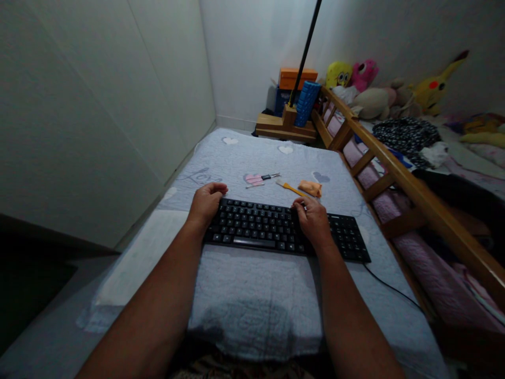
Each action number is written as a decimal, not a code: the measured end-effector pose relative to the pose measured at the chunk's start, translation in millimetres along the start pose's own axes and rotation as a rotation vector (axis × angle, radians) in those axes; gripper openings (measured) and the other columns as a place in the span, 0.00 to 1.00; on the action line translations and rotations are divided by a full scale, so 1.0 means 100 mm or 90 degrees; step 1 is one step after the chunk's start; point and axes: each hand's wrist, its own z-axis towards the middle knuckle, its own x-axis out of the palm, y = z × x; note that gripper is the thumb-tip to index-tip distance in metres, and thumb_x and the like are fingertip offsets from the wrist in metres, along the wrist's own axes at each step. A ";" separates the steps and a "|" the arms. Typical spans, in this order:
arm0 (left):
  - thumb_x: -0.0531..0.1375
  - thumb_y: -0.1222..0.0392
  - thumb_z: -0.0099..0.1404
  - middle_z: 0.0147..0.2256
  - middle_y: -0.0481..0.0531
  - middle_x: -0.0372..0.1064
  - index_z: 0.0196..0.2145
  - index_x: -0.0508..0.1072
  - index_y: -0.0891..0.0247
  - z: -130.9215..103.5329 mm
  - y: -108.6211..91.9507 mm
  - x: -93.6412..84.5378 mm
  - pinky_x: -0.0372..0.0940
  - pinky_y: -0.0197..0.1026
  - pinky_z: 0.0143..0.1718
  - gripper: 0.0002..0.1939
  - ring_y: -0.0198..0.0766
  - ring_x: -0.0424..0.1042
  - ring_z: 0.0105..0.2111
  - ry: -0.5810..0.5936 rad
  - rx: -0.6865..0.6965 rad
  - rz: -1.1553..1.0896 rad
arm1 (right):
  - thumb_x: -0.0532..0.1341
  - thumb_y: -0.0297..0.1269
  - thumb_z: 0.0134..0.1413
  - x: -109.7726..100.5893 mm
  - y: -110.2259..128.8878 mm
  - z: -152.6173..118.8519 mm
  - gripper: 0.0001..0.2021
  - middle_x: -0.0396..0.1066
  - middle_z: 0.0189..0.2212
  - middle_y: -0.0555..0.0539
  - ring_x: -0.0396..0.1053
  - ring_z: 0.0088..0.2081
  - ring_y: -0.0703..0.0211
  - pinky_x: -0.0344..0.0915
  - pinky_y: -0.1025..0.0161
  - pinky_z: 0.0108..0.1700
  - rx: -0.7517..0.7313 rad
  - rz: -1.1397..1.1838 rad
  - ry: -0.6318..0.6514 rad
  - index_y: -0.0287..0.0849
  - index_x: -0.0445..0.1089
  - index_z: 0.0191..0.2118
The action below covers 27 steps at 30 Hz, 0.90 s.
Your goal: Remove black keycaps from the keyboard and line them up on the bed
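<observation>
A black keyboard (252, 226) lies on a light blue quilted cover, its cable running off to the right. My left hand (207, 204) is at the keyboard's upper left corner, fingers curled together; what they hold, if anything, is too small to tell. Over the right part of the keys rests my right hand (311, 218), thumb and fingers drawn together, their contents unclear. Beyond the keyboard lie a tool with a black handle and metal tip (270, 176), a thin swab-like stick (254, 186), a yellow-handled brush (292, 189) and a folded orange cloth (310, 188).
A wooden bed rail (379, 147) runs along the right, with plush toys (371, 102) and clothes behind it. A wooden stand (286, 125) with a black pole, a blue roller (307, 103) and an orange box (298, 78) stand at the back. White panels (98, 95) rise on the left.
</observation>
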 end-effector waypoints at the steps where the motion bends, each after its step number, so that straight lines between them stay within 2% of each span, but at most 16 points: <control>1: 0.56 0.68 0.45 0.36 0.52 0.77 0.31 0.76 0.62 0.00 0.00 0.00 0.65 0.46 0.51 0.15 0.42 0.74 0.40 0.001 -0.001 0.001 | 0.54 0.34 0.58 0.01 0.01 0.00 0.10 0.74 0.33 0.42 0.69 0.40 0.49 0.62 0.55 0.45 -0.002 0.001 0.001 0.43 0.73 0.32; 13: 0.56 0.67 0.45 0.35 0.52 0.77 0.32 0.76 0.62 0.01 0.00 -0.02 0.65 0.47 0.51 0.15 0.43 0.74 0.40 -0.003 0.006 0.026 | 0.53 0.34 0.57 -0.03 -0.04 -0.01 0.11 0.74 0.32 0.42 0.70 0.39 0.49 0.63 0.54 0.45 -0.003 0.016 -0.005 0.43 0.72 0.31; 27: 0.56 0.67 0.45 0.35 0.52 0.77 0.32 0.76 0.62 -0.01 -0.03 -0.01 0.65 0.46 0.50 0.15 0.42 0.74 0.40 -0.002 0.003 0.023 | 0.54 0.33 0.56 -0.13 0.04 -0.06 0.09 0.73 0.29 0.44 0.70 0.36 0.51 0.62 0.57 0.41 -0.016 0.015 0.024 0.43 0.69 0.29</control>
